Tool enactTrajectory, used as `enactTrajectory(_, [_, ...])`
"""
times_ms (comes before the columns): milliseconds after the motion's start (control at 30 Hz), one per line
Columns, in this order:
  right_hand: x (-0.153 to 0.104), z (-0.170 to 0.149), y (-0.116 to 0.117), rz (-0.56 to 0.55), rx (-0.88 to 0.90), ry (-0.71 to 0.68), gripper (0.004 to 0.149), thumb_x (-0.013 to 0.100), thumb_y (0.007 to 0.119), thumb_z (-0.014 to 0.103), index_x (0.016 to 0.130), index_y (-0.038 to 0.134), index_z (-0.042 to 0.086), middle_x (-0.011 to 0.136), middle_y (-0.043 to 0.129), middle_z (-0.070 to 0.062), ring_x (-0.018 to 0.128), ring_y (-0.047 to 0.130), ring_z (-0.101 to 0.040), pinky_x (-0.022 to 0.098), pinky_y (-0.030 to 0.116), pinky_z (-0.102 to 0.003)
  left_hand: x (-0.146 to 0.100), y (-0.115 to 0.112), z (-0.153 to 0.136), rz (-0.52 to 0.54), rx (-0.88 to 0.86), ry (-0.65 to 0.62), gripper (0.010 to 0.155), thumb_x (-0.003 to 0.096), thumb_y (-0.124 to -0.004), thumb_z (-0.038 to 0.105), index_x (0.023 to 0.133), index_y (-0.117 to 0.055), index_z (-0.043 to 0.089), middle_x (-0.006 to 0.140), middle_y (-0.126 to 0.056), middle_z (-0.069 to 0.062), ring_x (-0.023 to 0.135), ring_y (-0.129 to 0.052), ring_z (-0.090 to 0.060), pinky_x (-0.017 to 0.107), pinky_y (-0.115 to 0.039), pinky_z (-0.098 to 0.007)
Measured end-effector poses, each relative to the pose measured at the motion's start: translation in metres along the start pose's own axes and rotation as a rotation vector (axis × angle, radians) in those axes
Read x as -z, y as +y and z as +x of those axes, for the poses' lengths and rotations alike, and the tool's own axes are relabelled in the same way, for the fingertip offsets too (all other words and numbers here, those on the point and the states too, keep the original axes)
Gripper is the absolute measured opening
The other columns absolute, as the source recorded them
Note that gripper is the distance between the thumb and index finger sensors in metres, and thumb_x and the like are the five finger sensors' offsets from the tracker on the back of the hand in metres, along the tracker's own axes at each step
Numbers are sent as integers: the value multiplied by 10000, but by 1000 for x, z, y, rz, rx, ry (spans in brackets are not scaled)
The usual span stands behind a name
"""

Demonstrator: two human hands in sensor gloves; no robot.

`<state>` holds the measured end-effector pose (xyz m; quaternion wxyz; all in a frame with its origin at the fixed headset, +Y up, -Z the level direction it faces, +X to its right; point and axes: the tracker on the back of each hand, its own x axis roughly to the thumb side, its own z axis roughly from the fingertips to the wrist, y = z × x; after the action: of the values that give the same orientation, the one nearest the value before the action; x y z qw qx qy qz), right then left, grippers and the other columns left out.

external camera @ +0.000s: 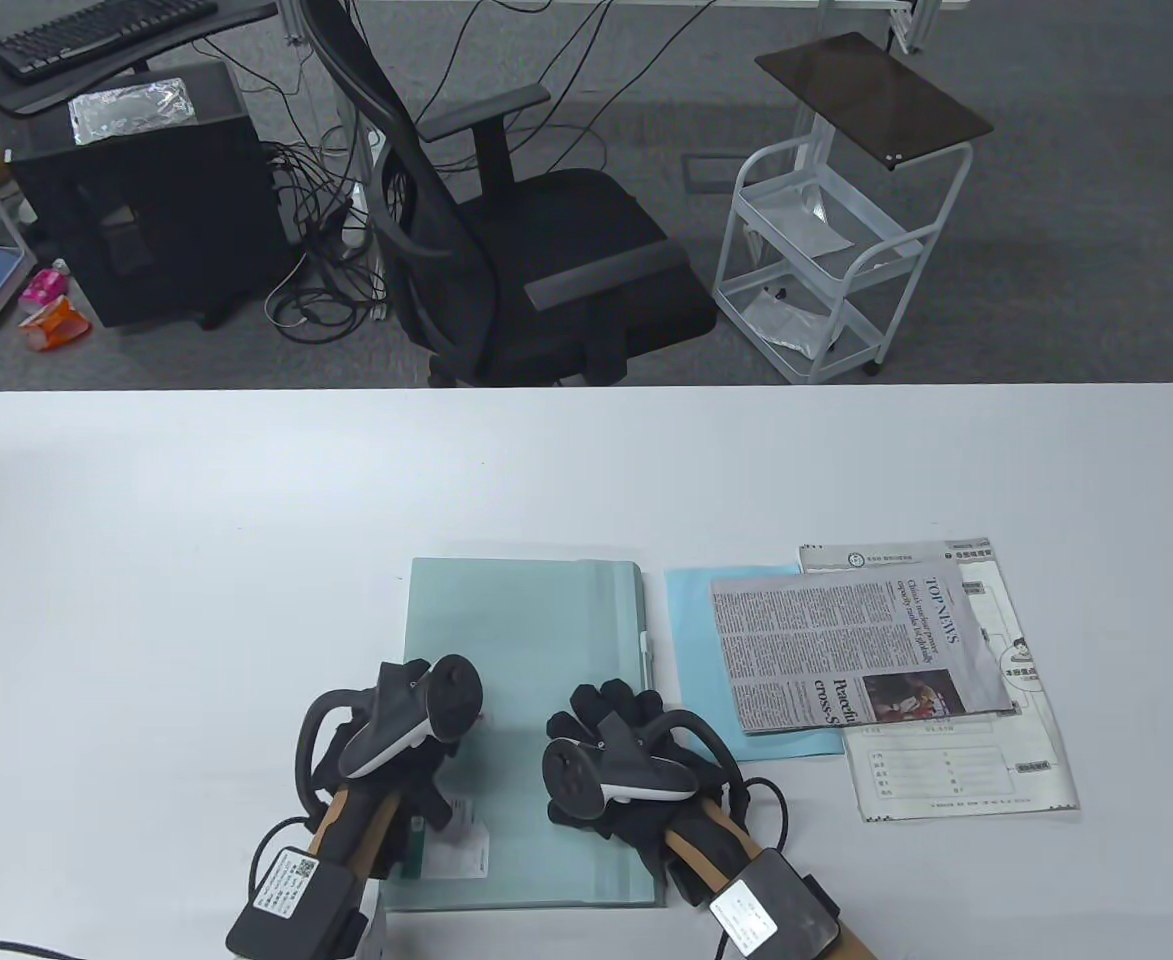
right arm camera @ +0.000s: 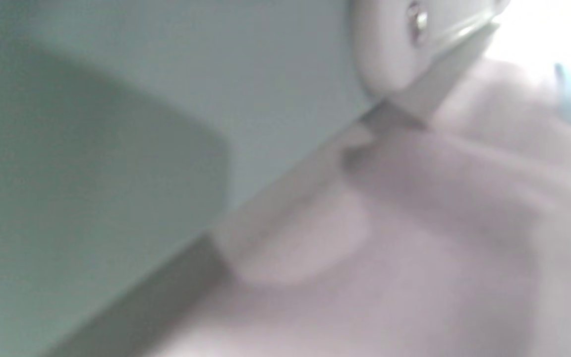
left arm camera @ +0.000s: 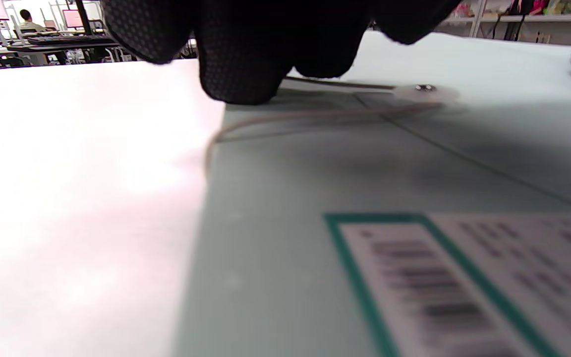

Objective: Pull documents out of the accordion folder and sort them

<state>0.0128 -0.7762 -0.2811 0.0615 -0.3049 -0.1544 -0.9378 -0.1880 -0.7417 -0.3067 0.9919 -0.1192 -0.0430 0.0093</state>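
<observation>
Both gloved hands, left hand and right hand, rest on pale-green accordion folder lying flat beneath the fingers; finger grip cannot be told; advisable: pin folder, unwind string closure just beyond fingertips before opening.

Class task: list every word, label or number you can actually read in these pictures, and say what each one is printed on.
"TOP NEWS": headline on the newspaper page, lying over the blue sheet.
"Peacefu" and "cross-S": cut-off headline on the same page.
Newspaper body text: too small to read.
White form: print too small.
Barcode label on the green accordion folder: blurred.
Wrist tags: unreadable.
</observation>
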Motion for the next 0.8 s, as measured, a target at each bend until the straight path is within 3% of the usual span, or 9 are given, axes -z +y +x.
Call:
enactTrajectory(267, [-18,-31,-33,-104,133,60,768,467,582,532,1029,246,129,1098,254,-235,974,341,-542,691,373,-679,-10,9,-24,101,-18,6,647,604,-547,547,1126,-582,166,1116,-635,-163,894,-841,-307,682,-667,-550])
enactTrajectory(467, [-45,-74,-49,-170,153,209,768,470,609,510,1032,247,133,1105,234,-225,981,277,-549,694,324,-692,-29,20,-37,221,54,-19,736,590,-499,605,1180,-450,167,1176,-538,-189,1009,-748,-346,725,-608,-574])
enactTrajectory(633, [-71,-108,-55,-208,107,356,780,463,621,515,1036,238,151,1112,197,-214,977,193,-560,697,272,-699,-44,32,-48,272,140,-15,799,584,-450,638,1213,-290,171,1240,-357,-205,1125,-538,-409,792,-447,-617])
enactTrajectory(800, [-95,-126,-63,-302,-3,510,841,416,574,612,1043,221,179,1124,177,-205,988,147,-553,696,225,-715,-51,40,-58,320,182,-1,808,586,-432,645,1209,-174,201,1259,-195,-181,1178,-315,-423,825,-240,-584])
